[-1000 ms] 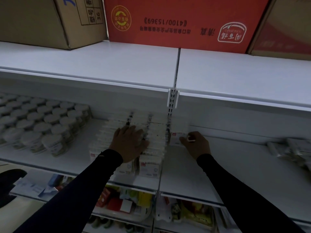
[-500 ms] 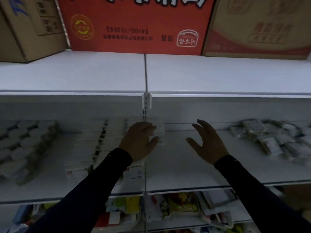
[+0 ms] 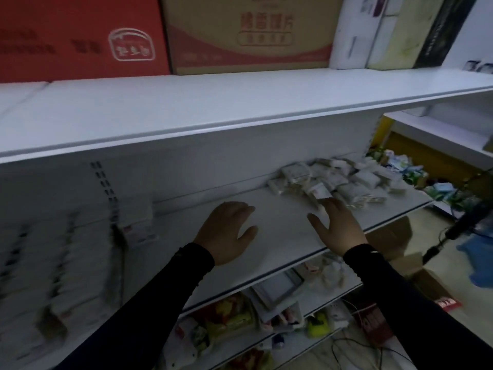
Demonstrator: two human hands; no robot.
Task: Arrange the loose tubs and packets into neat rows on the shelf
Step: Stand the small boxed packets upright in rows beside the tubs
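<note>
White metal shop shelving, dim light, view skewed and blurred at the left. Middle shelf (image 3: pixel 280 236) runs across the frame with a bare stretch at its centre.

Left hand (image 3: pixel 229 231): palm down over the bare stretch, fingers loosely extended and together, thumb out to the side. Holds nothing. Contact with the board cannot be told.

Right hand (image 3: pixel 337 227): palm down, fingers spread, thumb wide. Fingertips (image 3: pixel 329 202) reach the near edge of the loose packets (image 3: pixel 336 180); whether they touch is unclear. Nothing is pinched or gripped.

Loose packets: pale, wrapped, heaped in disorder at the back right of the middle shelf, overlapping one another, some tilted. One near the front shows a small red and white label (image 3: pixel 318 190).

Rows of white boxes (image 3: pixel 66 252): lined up on the left part of the same level, badly blurred. One more box (image 3: pixel 137 222) stands just right of the slotted upright (image 3: pixel 106 188), apart from the left hand.

Top shelf (image 3: pixel 186 108): a red carton (image 3: pixel 80 36) and a brown carton (image 3: pixel 248 33) side by side, touching.

Lower shelf (image 3: pixel 293 313): mixed coloured packets, too blurred to read. Both arms wear dark sleeves (image 3: pixel 170 289).
</note>
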